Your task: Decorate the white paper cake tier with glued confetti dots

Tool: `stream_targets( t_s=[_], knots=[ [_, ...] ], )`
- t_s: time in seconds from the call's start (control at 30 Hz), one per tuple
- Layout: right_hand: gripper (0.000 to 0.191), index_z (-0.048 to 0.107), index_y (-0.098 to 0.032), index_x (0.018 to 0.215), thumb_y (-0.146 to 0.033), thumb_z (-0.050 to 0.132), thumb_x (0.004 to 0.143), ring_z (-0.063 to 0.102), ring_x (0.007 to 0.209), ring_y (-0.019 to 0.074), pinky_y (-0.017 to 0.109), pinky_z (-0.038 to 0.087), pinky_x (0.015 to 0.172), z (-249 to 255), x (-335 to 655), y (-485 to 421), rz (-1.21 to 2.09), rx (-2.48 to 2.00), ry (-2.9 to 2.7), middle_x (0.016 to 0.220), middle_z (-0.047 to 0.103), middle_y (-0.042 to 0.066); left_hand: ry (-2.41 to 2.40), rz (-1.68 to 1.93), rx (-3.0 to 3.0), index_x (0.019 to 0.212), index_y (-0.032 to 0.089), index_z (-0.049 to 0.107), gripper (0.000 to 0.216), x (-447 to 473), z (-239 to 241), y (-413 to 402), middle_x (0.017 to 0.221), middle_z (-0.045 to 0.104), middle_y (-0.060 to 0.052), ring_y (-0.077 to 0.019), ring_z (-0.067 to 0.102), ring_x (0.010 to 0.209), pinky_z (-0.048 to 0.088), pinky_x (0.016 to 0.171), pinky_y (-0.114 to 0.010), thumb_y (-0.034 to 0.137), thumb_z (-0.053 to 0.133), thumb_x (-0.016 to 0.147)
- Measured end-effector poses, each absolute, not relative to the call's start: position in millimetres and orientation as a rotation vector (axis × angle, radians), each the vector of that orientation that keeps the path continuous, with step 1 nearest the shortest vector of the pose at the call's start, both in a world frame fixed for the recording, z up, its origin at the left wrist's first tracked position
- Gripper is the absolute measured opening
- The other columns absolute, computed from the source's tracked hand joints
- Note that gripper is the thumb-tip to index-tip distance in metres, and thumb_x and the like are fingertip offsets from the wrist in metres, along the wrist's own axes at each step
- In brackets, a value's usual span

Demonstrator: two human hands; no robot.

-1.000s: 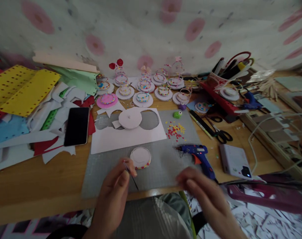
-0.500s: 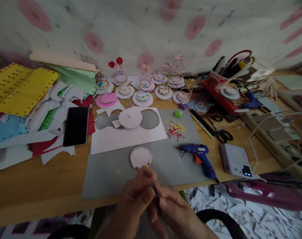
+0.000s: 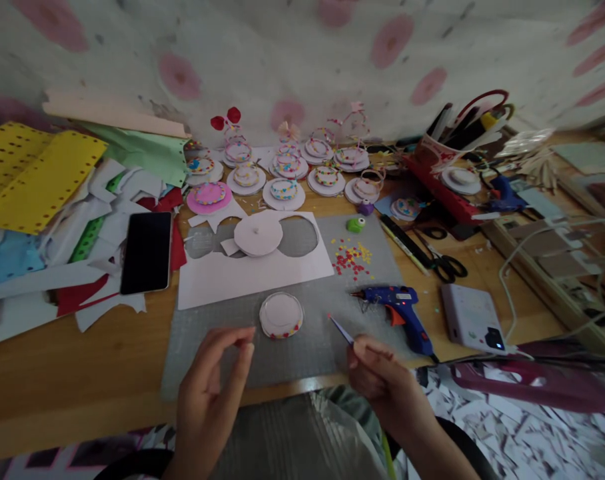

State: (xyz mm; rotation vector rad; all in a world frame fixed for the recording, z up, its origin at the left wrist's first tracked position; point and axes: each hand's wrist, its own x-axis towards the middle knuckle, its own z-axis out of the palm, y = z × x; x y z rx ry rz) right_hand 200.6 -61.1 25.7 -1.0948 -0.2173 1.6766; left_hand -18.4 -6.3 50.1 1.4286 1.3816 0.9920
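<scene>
My right hand (image 3: 380, 370) grips a pair of slim tweezers (image 3: 341, 331) pointing up and left. A tiny reddish piece (image 3: 329, 316) shows at the tweezers' tip. Left of the small white paper disc (image 3: 281, 313), my left hand (image 3: 215, 380) hovers with nothing visible in it, thumb and forefinger curved towards each other but slightly apart. That disc lies on the grey cutting mat (image 3: 312, 360), with red and yellow bits along its front rim. Loose red and yellow confetti pieces (image 3: 351, 260) are scattered farther back on the mat.
A blue glue gun (image 3: 405, 313) lies right of the tweezers, beside a white power bank (image 3: 472, 319) and black scissors (image 3: 445, 263). White cut-out card (image 3: 252, 280) covers the mat's back. Several decorated paper cakes (image 3: 285, 193) stand behind. A phone (image 3: 146, 253) rests near paper scraps.
My hands, together in front of the disc before, have moved apart. The tweezers now extend from my right hand towards the mat, and my left hand has shifted left.
</scene>
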Motion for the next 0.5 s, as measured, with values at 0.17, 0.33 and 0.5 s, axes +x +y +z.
stream_targets(
  t_s=[0.17,0.33,0.5],
  knots=[
    [0.038,0.061,-0.014,0.062,-0.048,0.070,0.074,0.016,0.045,0.0061,0.024,0.009,0.044,23.0,210.9,-55.5,1.463,-1.553,-0.561,0.046,0.025,-0.009,1.278,0.802,2.037,0.114,0.026,0.062,0.031,-20.9,18.7,7.3,0.114,0.062,-0.007,-0.0260,0.056,0.108,0.046,0.094,-0.042,0.022,0.064,0.084],
    [0.041,0.058,-0.015,0.058,-0.051,0.064,0.077,0.024,0.049,0.0083,0.024,0.014,0.045,22.0,206.9,-44.9,1.373,-1.702,-0.847,0.051,0.032,-0.005,1.095,0.614,2.328,0.132,0.023,0.049,0.052,-16.4,-3.8,21.2,0.137,0.053,-0.012,-0.0314,0.048,0.126,0.042,0.103,-0.052,0.028,0.066,0.083],
    [0.042,0.054,-0.016,0.054,-0.050,0.061,0.078,0.025,0.049,0.0086,0.024,0.017,0.045,20.5,205.4,-36.2,1.410,-1.718,-0.970,0.051,0.031,-0.005,1.034,0.586,2.348,0.128,0.021,0.051,0.050,-20.2,-7.6,29.9,0.135,0.055,-0.014,-0.0319,0.049,0.126,0.045,0.101,-0.052,0.030,0.068,0.082]
  ],
)
